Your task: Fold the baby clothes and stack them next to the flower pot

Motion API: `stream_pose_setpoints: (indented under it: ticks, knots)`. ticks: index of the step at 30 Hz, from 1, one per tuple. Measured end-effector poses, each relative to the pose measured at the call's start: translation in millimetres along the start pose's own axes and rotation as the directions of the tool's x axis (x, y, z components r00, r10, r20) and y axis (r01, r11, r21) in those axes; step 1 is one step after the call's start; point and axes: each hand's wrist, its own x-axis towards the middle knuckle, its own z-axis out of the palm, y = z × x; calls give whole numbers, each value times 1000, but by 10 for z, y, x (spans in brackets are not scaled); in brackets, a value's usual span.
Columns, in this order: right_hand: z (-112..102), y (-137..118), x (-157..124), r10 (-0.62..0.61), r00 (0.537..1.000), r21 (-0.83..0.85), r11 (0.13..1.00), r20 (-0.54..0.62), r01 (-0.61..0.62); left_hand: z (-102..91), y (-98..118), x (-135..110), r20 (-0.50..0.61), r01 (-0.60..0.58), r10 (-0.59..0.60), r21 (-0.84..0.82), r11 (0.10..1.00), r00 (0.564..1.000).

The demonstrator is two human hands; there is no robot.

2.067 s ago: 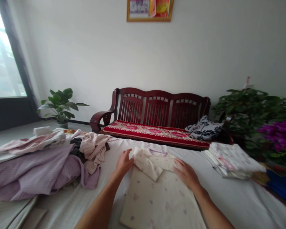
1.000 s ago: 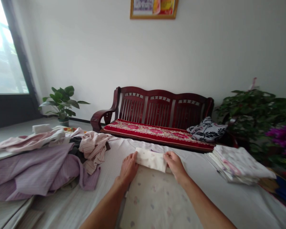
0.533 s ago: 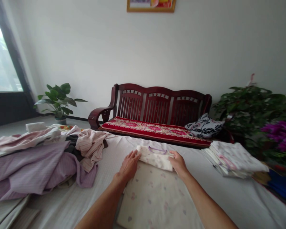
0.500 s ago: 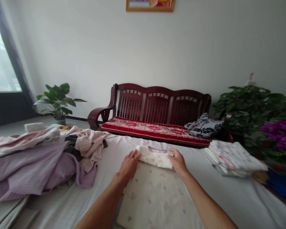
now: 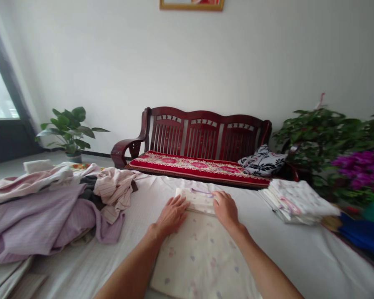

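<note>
A cream shirt [image 5: 202, 257] with small printed shapes lies on the white sheet before me, its top end folded over toward me. The purple-trimmed neckline [image 5: 202, 191] shows at the far edge of that fold. My left hand [image 5: 173, 214] rests flat on the left end of the fold, fingers spread. Over the right end, my right hand [image 5: 226, 209] lies palm down, its fingers on the cloth beside the neckline; its thumb is partly hidden.
A loose heap of clothes [image 5: 46, 216], lilac and pink, lies at left. On the right is a stack of folded clothes [image 5: 302, 199], with blue cloth [image 5: 361, 236] beyond. A wooden bench [image 5: 202, 133] with a cushion [image 5: 262, 161] stands behind, plants [image 5: 70, 128] at both sides.
Both hands have moved inward onto the folded top of the shirt. The left hand has slid onto the cloth and the right has turned palm down. The fold lies flatter.
</note>
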Motion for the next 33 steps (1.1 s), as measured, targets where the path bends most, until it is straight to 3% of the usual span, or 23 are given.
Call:
stream_pose_setpoints:
  ticks: [2, 4, 7, 12, 14, 17, 19, 22, 25, 28, 33]
  knots:
    - [-45, -170, -74, -155, 985, -3, 988, 82, 156, 12, 32, 13, -8, -41, 41, -17, 999, 999]
    - [-54, -251, -153, -232, 956, -11, 971, 178, 237, 19, 51, 17, -13, -39, 39, -28, 999, 999]
    - [-44, -215, -237, -246, 928, -38, 963, 280, 267, 7, 59, 10, -12, -1, 1, -12, 1000, 1000]
    - [-104, -77, -240, -268, 906, -55, 952, 327, 301, -24, 47, -7, -3, 37, -37, 29, 999, 999]
    - [-149, -65, -206, -226, 913, -78, 960, 340, 267, -22, 45, -14, -19, 32, -31, 32, 999, 999]
    - [-208, -92, -112, -61, 930, -116, 987, 364, 110, -16, 60, 8, -71, 34, -33, 13, 999, 997]
    - [-225, -137, -24, 20, 941, -90, 996, 338, 11, -25, 79, 80, -136, 75, -79, -37, 997, 987]
    - [-174, -248, 109, 45, 962, 28, 998, 271, -55, -58, 96, 295, -212, 186, -207, -115, 976, 955]
    - [-17, -375, 189, -15, 970, 101, 995, 241, -9, -61, 89, 549, -155, 270, -275, -55, 961, 949]
    - [188, -435, 176, -79, 950, 54, 996, 303, 65, 29, 73, 688, -65, 258, -256, 11, 966, 964]
    - [345, -286, -16, 43, 868, -148, 988, 495, 35, 270, 48, 598, 26, 208, -211, 85, 974, 977]
